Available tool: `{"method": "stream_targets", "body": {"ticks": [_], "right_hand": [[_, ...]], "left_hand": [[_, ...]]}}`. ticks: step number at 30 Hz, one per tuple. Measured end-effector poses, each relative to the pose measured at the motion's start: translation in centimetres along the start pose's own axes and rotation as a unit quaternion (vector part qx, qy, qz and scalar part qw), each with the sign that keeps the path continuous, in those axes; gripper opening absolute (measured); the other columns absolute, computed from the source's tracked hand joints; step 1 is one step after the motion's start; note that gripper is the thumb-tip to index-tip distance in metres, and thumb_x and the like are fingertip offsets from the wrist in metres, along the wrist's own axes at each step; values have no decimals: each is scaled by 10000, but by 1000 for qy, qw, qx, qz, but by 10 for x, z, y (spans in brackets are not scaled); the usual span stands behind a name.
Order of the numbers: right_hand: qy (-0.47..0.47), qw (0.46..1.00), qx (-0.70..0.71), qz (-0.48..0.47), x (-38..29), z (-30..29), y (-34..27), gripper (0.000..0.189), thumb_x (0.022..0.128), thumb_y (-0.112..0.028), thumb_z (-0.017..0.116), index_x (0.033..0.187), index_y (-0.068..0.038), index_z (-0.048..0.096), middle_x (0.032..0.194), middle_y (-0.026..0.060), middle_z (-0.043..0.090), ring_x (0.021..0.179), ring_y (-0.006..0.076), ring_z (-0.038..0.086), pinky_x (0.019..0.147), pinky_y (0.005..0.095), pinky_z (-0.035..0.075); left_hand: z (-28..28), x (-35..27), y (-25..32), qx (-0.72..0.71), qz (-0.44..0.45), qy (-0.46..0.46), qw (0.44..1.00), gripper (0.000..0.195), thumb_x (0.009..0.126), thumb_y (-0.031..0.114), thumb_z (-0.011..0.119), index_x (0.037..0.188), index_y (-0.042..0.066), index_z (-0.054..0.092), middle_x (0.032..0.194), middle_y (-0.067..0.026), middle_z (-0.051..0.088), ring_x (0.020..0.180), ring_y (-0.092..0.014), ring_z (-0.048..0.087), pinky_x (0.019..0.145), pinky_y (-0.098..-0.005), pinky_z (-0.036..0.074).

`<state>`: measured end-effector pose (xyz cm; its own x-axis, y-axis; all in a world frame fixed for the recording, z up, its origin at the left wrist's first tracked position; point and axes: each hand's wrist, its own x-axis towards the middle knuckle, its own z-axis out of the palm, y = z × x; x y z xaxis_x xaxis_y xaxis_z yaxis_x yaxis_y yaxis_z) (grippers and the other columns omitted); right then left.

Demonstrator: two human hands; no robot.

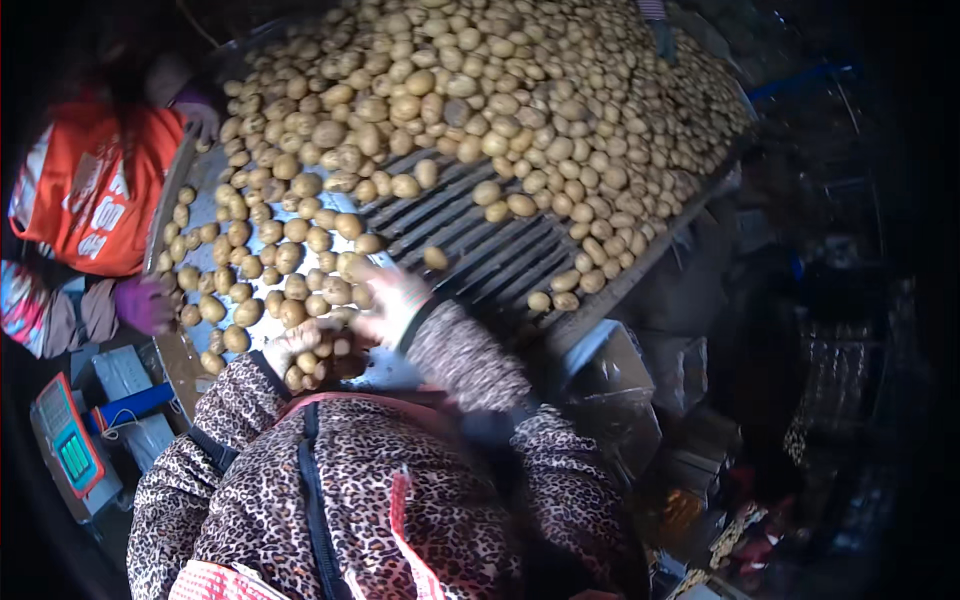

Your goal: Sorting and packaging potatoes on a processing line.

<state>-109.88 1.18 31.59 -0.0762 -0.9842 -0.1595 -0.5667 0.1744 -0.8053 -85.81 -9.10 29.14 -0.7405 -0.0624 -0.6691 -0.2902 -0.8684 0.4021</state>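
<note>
A large heap of potatoes (450, 82) covers the far part of a sorting table with dark slats (480, 247) and a shiny metal sheet (262, 330). My left hand (296, 349) is at the near edge of the sheet, its fingers hard to make out, with a few small potatoes (306, 364) against it. Just right of it, my right hand (386, 300) is blurred, fingers spread, beside potatoes on the sheet; whether it touches one is unclear.
At the left, a co-worker in an orange apron (112, 187) has a purple-gloved hand (146, 306) at the table's edge. A digital scale (71, 439) and a blue roll (131, 407) lie below. Clear plastic-lined boxes (619, 375) stand right of the table.
</note>
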Motion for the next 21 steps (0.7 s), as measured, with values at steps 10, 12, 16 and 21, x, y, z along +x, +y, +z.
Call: {"method": "stream_targets", "body": {"ticks": [10,12,16,21], "right_hand": [[248,748,-365,496,-89,-137,186,883,822,-723,533,1509,-188,389,1603,205,208,1387,335,374,1137,509,294],[155,878,-283,353,-84,-109,174,703,899,-604,531,1443,-164,475,1531,175,344,1360,290,411,1110,466,339],[222,954,35,198,-99,-116,148,441,923,-381,604,1276,-116,598,1300,165,563,1064,296,606,952,424,496],[-40,879,-244,408,-138,-122,143,349,861,-309,647,1155,-123,674,1262,202,613,1067,373,657,969,419,517]], "left_hand": [[-4,-1,9,43,-9,40,998,460,1026,300,453,1423,67,452,1040,-129,643,663,-171,580,488,-272,477],[-9,1,5,46,-9,39,998,466,1028,311,447,1425,67,451,1050,-131,641,684,-177,585,499,-276,484],[-17,-1,-2,50,0,54,997,477,1032,333,436,1427,67,447,1070,-134,638,725,-190,594,521,-284,498],[-25,-3,-4,49,8,63,997,492,1037,361,422,1431,67,443,1095,-138,633,777,-206,606,548,-294,514]]}}
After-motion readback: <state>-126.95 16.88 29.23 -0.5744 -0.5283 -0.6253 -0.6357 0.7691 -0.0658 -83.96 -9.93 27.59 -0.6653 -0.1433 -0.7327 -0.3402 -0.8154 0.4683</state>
